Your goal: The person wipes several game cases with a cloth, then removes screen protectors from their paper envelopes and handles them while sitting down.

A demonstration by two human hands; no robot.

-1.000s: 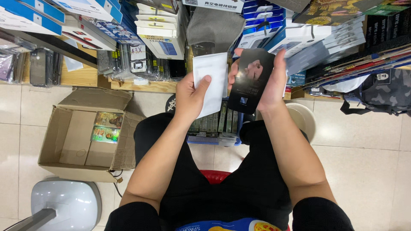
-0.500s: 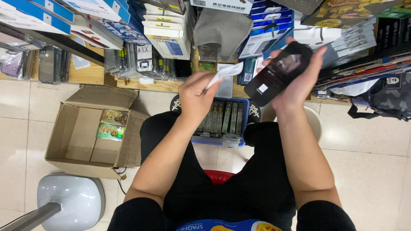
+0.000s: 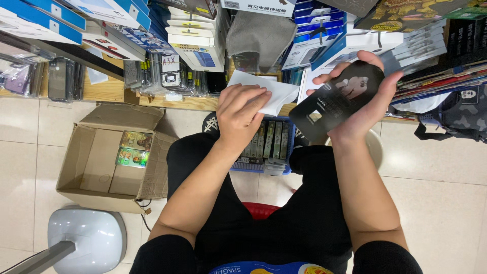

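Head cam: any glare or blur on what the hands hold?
Head view: even indoor light, sharp overall; a soft sheen on the glossy black packet in the right hand; the white sheet in the left hand is bright, not blown out; edges bow slightly.

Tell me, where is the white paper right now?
In the head view, the white paper is pinched in the left hand, near the middle, above the blue basket and left of the black packet in the right hand.

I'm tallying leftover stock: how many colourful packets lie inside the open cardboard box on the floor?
2: both lie on the bottom of the cardboard box, one packet toward the shelf, the second packet touching it just below. More could be hidden beneath them.
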